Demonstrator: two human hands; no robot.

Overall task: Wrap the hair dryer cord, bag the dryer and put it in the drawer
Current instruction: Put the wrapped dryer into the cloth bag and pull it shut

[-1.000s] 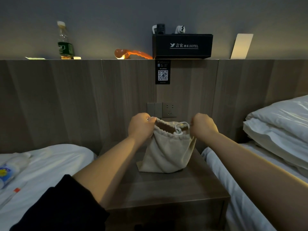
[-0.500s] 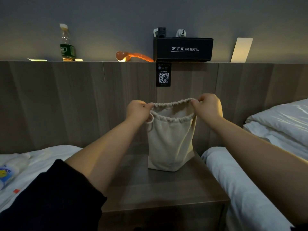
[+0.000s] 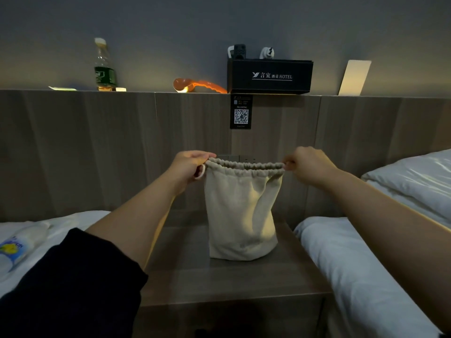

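A beige cloth drawstring bag stands upright on the wooden nightstand, its gathered mouth stretched flat between my hands. My left hand pinches the left end of the mouth, with a white cord loop hanging under its fingers. My right hand pinches the right end. The bag bulges as if filled, but the hair dryer and its cord are hidden. The nightstand's front is dark, and no drawer shows plainly.
White beds flank the nightstand, left and right, with pillows at right. A plastic bottle lies on the left bed. The headboard ledge holds a bottle, an orange object, a black hotel box and a card.
The bag went from slumped to pulled upright, its bottom resting on the nightstand. My hands have moved apart, and the mouth, open a moment ago, is now drawn flat and nearly closed.
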